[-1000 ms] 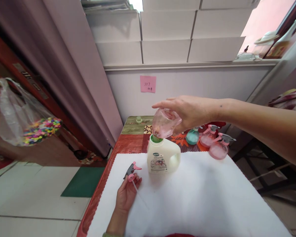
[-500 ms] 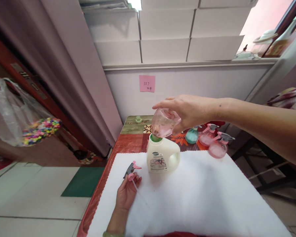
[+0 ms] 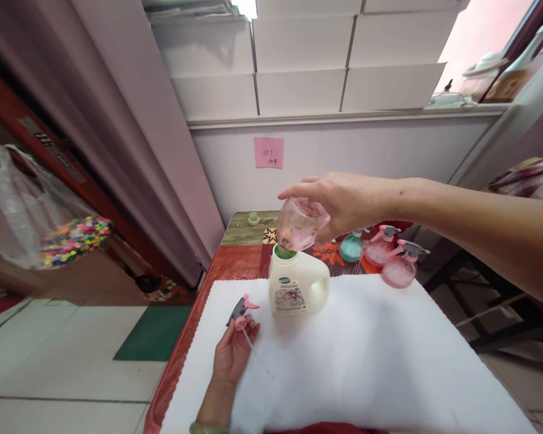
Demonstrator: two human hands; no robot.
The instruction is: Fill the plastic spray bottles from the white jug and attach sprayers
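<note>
Transparent pink plastic makes the round bottle (image 3: 304,226) which I hold in my right hand (image 3: 344,202). The bottle is turned with its bottom up and a little tilted, and its neck is at the green-rimmed mouth of the cream-white plastic jug with a handle (image 3: 276,295). I cannot tell how deep the neck goes inside. My right hand comes from the side, and its fingers are bent around the bottle, with one finger stretched along its upper part; the other fingers are partly hidden, so I cannot tell where each of them presses.

My left hand (image 3: 230,358) lies low, palm upward, near the white cloth with a scalloped edge (image 3: 366,361). Its thumb and fingers pinch the grey and pink spray trigger head (image 3: 239,310) near its pink collar, and a thin clear tube (image 3: 250,343) points from it down and to the right.

The jug stands upright on the cloth, which covers the front of the red table (image 3: 217,263). Behind the jug, toward the right, there are one teal round spray bottle (image 3: 352,249) and two pink round spray bottles (image 3: 399,273), all upright and close together. A small pale green cap (image 3: 253,219) is at the back of the table, and a pink square paper note (image 3: 268,152) is on the wall.
</note>
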